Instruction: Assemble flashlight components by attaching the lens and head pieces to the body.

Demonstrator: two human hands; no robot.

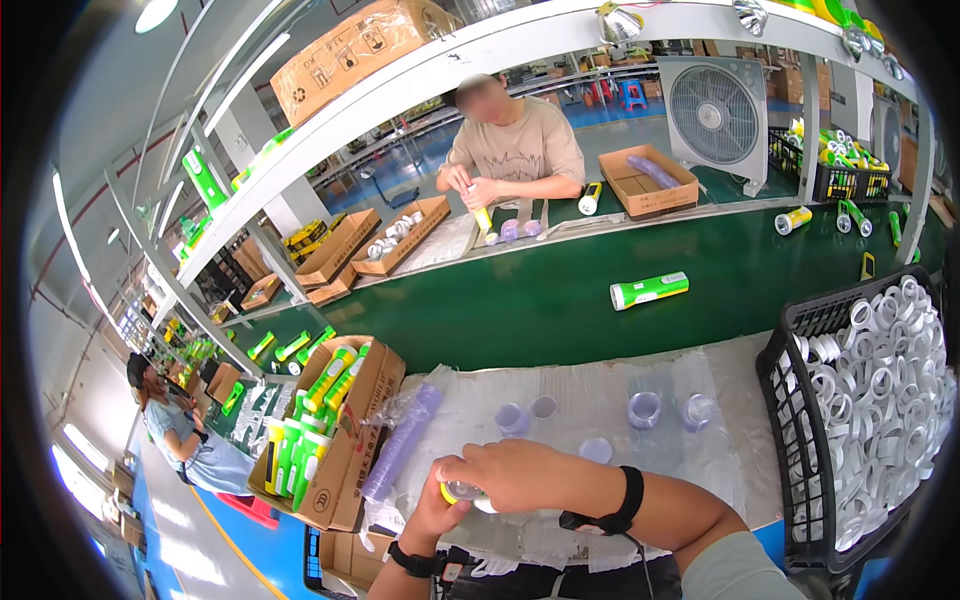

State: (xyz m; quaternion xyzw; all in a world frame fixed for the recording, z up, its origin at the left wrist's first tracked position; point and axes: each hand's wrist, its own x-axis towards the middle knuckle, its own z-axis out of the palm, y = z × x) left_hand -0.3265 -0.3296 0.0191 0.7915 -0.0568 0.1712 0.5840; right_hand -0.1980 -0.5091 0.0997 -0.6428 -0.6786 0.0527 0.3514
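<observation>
My left hand (432, 512) is closed around a flashlight (450, 493), of which only a yellow edge and a clear round end show. Across its top reach the bent fingers of my right hand (500, 474), gripping that same end. A bit of a white ring (485, 505) peeks out under the right fingers; the rest is hidden by both hands. Just beyond them, on the plastic-covered bench, lie several clear lens discs, among them a stack (644, 409) and a single disc (596, 450). A long purple-wrapped roll of lenses (405, 445) rests to the left.
A carton (345, 470) of green and yellow flashlights stands at left; a black crate (815, 450) full of white rings (885, 390) at right. One flashlight (650, 291) lies on the green conveyor (520, 320). Across it a co-worker (520, 150) handles a flashlight. Shelf beam (420, 80) overhead.
</observation>
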